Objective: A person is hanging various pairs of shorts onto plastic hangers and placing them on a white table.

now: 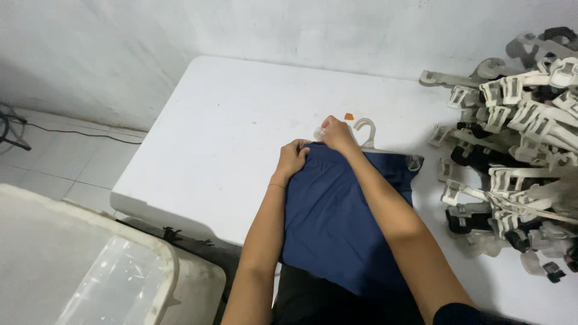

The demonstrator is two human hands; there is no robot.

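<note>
The navy garment (337, 216) lies flat at the table's (211, 132) near edge, its waistband against a white clip hanger (364, 129). The left hand (293, 157) pinches the waistband; the right hand (337, 133) closes over the hanger's left clip, steadying both. Spare hangers (518, 144) pile at right.

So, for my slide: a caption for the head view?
Both hands fix a navy garment to a white clip hanger.

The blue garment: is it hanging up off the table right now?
No, the blue garment lies flat on the white table, with both hands at its top edge by the hanger.
</note>
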